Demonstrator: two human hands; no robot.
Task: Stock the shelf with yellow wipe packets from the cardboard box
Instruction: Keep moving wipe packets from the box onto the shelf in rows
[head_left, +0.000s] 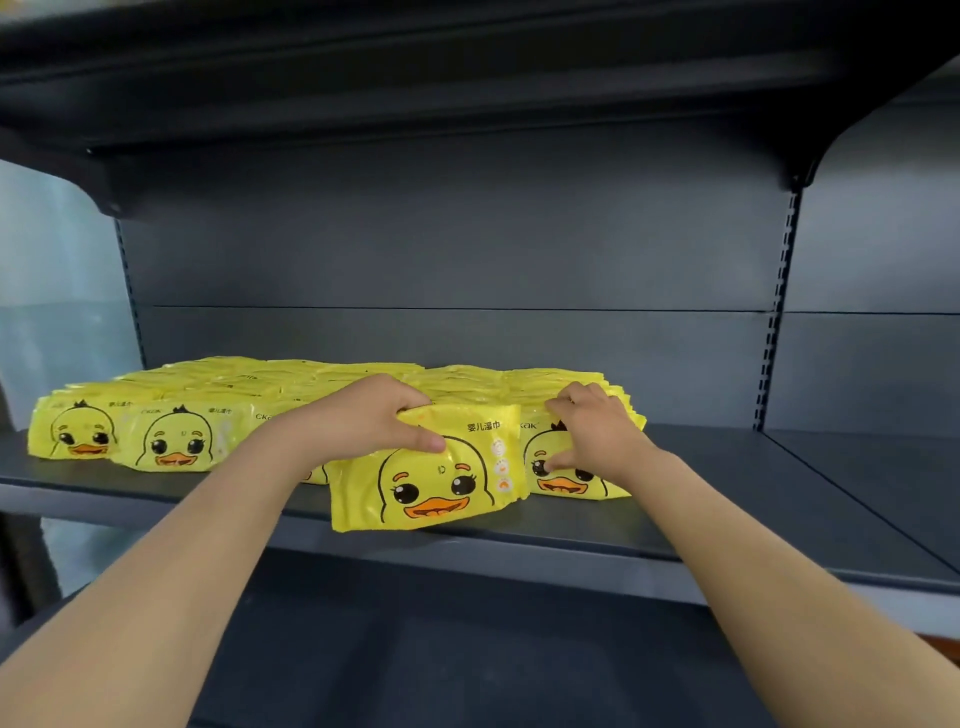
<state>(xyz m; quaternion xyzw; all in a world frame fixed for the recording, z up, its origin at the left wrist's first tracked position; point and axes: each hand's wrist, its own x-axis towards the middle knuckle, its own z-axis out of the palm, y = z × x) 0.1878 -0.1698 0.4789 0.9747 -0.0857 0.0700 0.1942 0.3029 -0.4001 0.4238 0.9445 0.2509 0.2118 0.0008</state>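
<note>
Head cam view, looking straight into a dark grey shelf (727, 467). My left hand (382, 421) is around the middle of the frame, curled round the top edge of one yellow duck packet (431, 483). The fingers are hooked over the back of it and the thumb lies flat on the front, just above the duck's face. That packet stands on edge, tipped a little, on the shelf board. It's nearest the front lip and out in front of everything else.

My right hand (592, 431) is just right of it, with fingers bent over the top of the end stack (566, 478) and the thumb pressing on the front face near the duck's eye. So both hands have a grip on something, neither one is spread out.

The other packets (234, 384) run in rows from the centre out to the left of the frame, on edge, duck faces towards me, several deep. An upper shelf (415, 78) hangs across the top of the frame, and a lower shelf (467, 649) shows at the bottom between my forearms.
</note>
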